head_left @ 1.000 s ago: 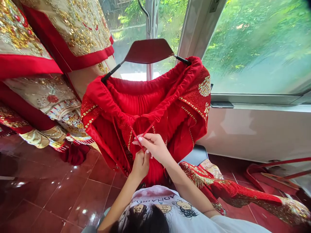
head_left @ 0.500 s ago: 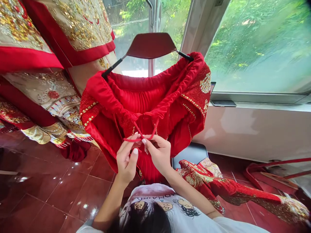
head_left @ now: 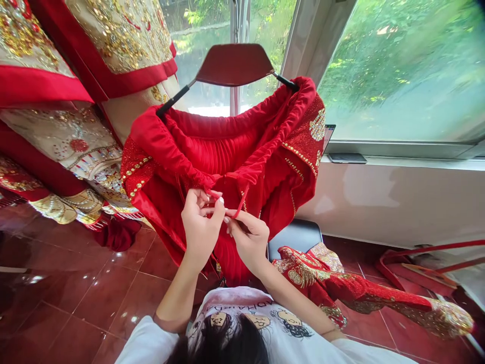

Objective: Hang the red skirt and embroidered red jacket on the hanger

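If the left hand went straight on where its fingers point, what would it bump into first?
Probably the red waistband, just beyond where the left hand pinches the cord. The depth between them is unclear from this view.

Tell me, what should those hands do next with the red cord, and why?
Perhaps the left hand should draw its part of the red cord away from the right hand, since both hands hold it below the gathered waistband and no finished bow shows.
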The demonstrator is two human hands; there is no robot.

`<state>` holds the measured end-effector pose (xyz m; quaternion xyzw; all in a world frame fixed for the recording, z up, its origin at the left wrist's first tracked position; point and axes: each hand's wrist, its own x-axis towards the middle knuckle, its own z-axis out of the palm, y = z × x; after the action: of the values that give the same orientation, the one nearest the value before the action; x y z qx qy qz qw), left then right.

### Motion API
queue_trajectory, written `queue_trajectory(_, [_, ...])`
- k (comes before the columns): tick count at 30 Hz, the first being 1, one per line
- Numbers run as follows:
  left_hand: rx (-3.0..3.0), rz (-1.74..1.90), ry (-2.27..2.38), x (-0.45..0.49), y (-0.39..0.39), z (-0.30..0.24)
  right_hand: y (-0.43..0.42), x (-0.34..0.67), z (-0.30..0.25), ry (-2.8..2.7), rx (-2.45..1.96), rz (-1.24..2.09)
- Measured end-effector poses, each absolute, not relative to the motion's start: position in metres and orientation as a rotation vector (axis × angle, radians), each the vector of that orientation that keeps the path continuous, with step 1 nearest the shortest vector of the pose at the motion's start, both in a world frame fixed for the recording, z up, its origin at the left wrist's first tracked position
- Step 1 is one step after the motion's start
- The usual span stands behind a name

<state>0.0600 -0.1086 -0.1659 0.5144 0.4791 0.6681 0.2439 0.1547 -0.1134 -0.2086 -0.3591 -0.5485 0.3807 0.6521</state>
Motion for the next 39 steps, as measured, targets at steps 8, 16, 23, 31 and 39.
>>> queue_trajectory(8, [1.12,1.847,1.151,0.048,-0.106,-0.174,-0.114,0.156,-0.21,-1.227,-0.746,0.831])
queue_trajectory(16, [0.642,1.755,0.661,0.042,-0.112,-0.181,-0.113,0.154,-0.211,-1.282,-0.745,0.797])
queue_trajectory(23, [0.901,1.974,0.438,-0.002,-0.126,-0.169,-0.113,0.16,-0.205,-1.293,-0.759,0.778])
queue_trajectory(31, [1.565,1.989,1.07,-0.012,-0.123,-0.169,-0.109,0.17,-0.202,-1.463,-0.763,0.689])
queue_trajectory(39, [1.937,1.417,1.369,0.047,-0.097,-0.166,-0.094,0.187,-0.187,-1.674,-0.848,0.516])
